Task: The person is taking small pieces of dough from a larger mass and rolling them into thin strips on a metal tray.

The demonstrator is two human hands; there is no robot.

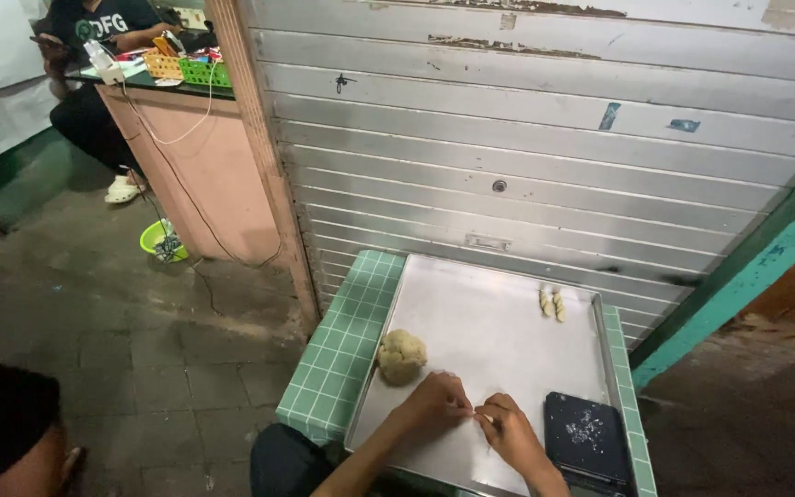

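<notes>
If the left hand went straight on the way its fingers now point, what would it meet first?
The left hand points its fingers toward the right hand, so it would meet those fingertips first; they look almost touching above the metal tray. The dough ball lies off that line, behind the left hand.

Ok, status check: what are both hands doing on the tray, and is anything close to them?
Left hand and right hand together on metal tray, pinching something small, unclear what. Dough ball beside left hand, untouched. Black scale close by right hand.

Both bare forearms reach forward, the left hand [434, 403] and right hand [506, 425] palm-down, curled fingertips meeting between them.
</notes>
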